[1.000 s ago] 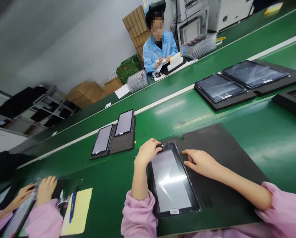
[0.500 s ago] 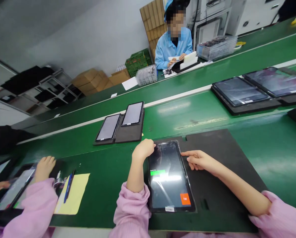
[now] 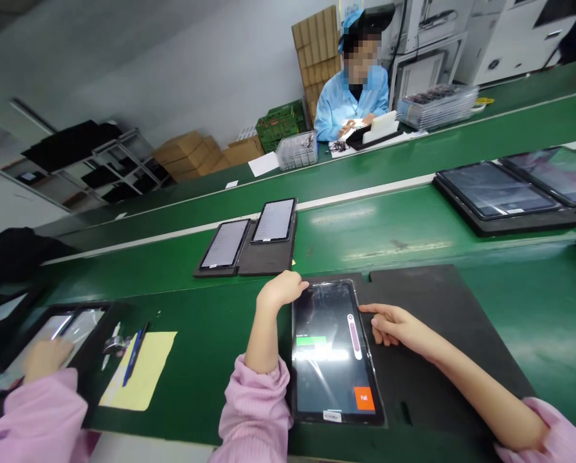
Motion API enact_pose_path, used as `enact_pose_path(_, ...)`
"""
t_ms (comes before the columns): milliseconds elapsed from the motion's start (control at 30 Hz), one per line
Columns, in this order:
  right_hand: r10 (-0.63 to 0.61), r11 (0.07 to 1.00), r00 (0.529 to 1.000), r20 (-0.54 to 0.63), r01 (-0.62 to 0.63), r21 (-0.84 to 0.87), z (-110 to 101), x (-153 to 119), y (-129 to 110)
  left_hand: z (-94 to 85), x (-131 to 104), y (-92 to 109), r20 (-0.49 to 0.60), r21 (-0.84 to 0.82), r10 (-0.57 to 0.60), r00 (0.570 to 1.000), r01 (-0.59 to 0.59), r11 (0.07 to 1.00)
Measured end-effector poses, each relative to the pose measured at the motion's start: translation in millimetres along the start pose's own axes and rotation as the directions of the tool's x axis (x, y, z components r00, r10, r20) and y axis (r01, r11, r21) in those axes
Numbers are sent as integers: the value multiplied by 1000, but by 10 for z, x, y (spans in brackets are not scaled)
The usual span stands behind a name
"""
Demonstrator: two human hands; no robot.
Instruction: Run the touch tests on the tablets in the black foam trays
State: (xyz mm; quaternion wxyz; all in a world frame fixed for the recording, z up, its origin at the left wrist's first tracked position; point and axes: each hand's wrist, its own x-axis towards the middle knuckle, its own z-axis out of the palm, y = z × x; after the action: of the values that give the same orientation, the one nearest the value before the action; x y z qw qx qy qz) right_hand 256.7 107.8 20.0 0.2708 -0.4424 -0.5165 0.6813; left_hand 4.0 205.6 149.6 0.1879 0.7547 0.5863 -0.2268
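A tablet (image 3: 329,360) lies on a dark foam pad (image 3: 437,341) before me, its screen showing a green bar, an orange-red "Fail" box and a slider near the right edge. My left hand (image 3: 281,289) is at the tablet's top left corner, fingers bent together over the edge; whether it grips the tablet is hard to tell. My right hand (image 3: 394,323) touches the upper right edge with its stretched index fingertip, the other fingers curled, holding nothing.
Two tablets (image 3: 274,220) rest on a foam pad beyond my left hand, more (image 3: 500,188) at the right. Yellow paper (image 3: 148,373) with pens lies left, beside a co-worker's hand (image 3: 49,357). Another person (image 3: 353,96) in blue sits across.
A slider has appeared on the tablet's screen. My hands keep their places at the tablet. The co-worker's hand at the left has moved down and left. The view has shifted slightly.
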Motion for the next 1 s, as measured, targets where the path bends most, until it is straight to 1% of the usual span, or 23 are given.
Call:
enact_pose_path(167, -13, 1000, 1000, -10, 13, 3, 34, -34, -30, 29, 13, 15, -34, 15, -5, 999, 6, 1000)
enact_pose_path(267, -9, 1000, 1000, -12, 9, -27, 41, -13, -37, 42, 16, 14, -31, 14, -5, 999, 6, 1000)
enact_pose_path(367, 12, 999, 999, 32, -10, -50, 13, 34, -45, 59, 28, 18, -35, 14, -13, 999, 14, 1000)
enact_pose_path(500, 7, 1000, 997, 80, -7, 11, -32, 53, -35, 68, 39, 2, -47, -6, -17, 999, 17, 1000)
enact_pose_path(567, -32, 999, 999, 43, 33, -37, -30, 32, -12, 61, 35, -33, -34, -33, -7, 999, 6, 999)
enact_pose_path(633, -124, 975, 992, -32, 116, -190, -13, -1, 5, 55, 32, -87, -13, -71, 8, 1000, -9, 997)
enact_pose_path(667, -192, 941, 979, -70, 163, -298, -1, -20, 5, 55, 34, -118, -2, -91, 15, 1000, -15, 996)
enact_pose_path(700, -271, 887, 957, -100, 208, -412, 13, -40, -3, 57, 38, -149, 8, -110, 20, 1000, -19, 994)
enact_pose_path(733, -354, 819, 929, -109, 251, -517, 27, -60, -19, 60, 46, -180, 16, -127, 23, 1000, -21, 992)
enact_pose_path(767, -431, 743, 898, -93, 294, -602, 42, -81, -41, 65, 57, -208, 20, -139, 24, 1000, -21, 990)
enact_pose_path(800, -495, 667, 867, -57, 337, -664, 60, -100, -65, 72, 69, -233, 24, -149, 24, 999, -20, 989)
enact_pose_path(867, -578, 523, 814, 52, 419, -742, 105, -133, -108, 85, 96, -279, 31, -162, 27, 999, -22, 987)
enact_pose_path(933, -599, 385, 782, 172, 469, -795, 164, -154, -123, 98, 121, -324, 29, -164, 40, 999, -34, 986)
enact_pose_path(1000, -580, 267, 773, 258, 479, -836, 220, -162, -103, 114, 140, -374, 25, -160, 58, 998, -53, 986)
